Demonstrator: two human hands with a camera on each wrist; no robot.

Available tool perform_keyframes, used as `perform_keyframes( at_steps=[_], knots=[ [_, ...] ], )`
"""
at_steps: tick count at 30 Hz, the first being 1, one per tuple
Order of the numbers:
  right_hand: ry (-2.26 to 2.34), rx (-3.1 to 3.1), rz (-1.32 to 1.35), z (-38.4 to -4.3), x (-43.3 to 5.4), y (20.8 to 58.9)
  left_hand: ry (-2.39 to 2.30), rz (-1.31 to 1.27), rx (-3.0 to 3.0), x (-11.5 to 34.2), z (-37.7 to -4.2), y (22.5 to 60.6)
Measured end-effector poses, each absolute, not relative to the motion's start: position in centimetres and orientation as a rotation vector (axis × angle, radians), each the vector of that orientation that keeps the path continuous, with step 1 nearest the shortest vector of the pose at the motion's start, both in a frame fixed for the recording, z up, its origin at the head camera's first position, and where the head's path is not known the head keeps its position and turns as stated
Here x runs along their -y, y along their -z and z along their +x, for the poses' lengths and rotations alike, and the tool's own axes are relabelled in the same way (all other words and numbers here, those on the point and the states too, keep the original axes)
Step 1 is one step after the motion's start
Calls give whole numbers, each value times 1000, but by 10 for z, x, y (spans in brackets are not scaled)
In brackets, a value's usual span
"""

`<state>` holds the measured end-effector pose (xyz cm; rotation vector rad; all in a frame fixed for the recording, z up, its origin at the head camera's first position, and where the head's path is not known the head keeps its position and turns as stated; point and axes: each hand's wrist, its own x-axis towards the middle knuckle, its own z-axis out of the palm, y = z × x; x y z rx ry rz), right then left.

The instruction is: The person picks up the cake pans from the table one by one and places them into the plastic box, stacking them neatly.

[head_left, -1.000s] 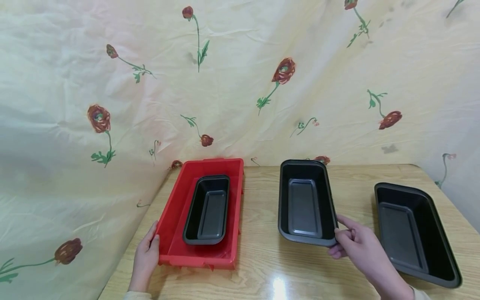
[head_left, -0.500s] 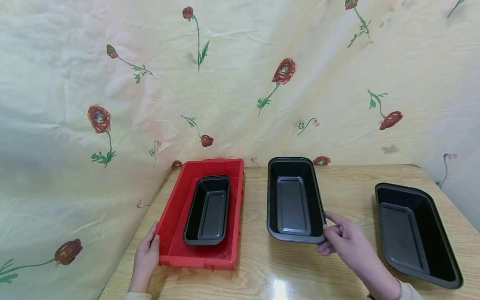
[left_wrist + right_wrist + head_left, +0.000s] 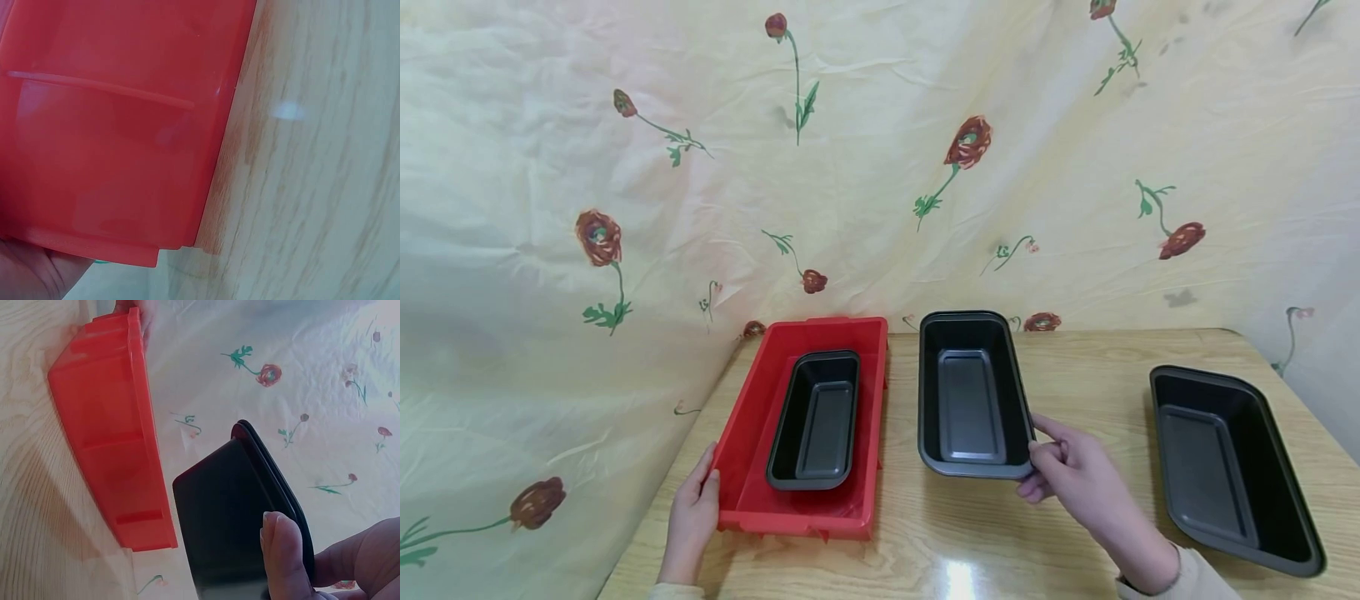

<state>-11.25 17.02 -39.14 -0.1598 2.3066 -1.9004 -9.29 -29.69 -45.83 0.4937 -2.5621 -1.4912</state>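
My right hand point(image 3: 1075, 475) pinches the near right corner of a dark loaf pan point(image 3: 973, 400). That pan hangs above the table, a little right of the red tray point(image 3: 745, 500). In the right wrist view its black outer side point(image 3: 219, 512) shows, with fingers point(image 3: 284, 553) against it. At the tray's near left corner, my left hand point(image 3: 691, 512) grips the rim, thumb on the near side. Inside the tray lies a smaller dark loaf pan point(image 3: 823, 429). The left wrist view shows the tray's red wall point(image 3: 112, 156) and part of the left hand point(image 3: 37, 269).
Another dark loaf pan point(image 3: 1210, 475), wider than the one in the tray, stands on the wooden table point(image 3: 1000, 550) at the right. A flower-patterned cloth point(image 3: 880, 192) hangs behind the table and along its left side.
The right hand has carried its loaf pan to the left, closer to the red tray, and slightly up in view. Left hand, tray and the other two pans have stayed in place.
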Motion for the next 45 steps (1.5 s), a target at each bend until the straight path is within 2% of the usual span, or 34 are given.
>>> perform_keyframes(
  at_steps=[45],
  knots=[
    [1967,-2156,-340,-130,-109,385,1525,487,2550,298,-93,460]
  ],
)
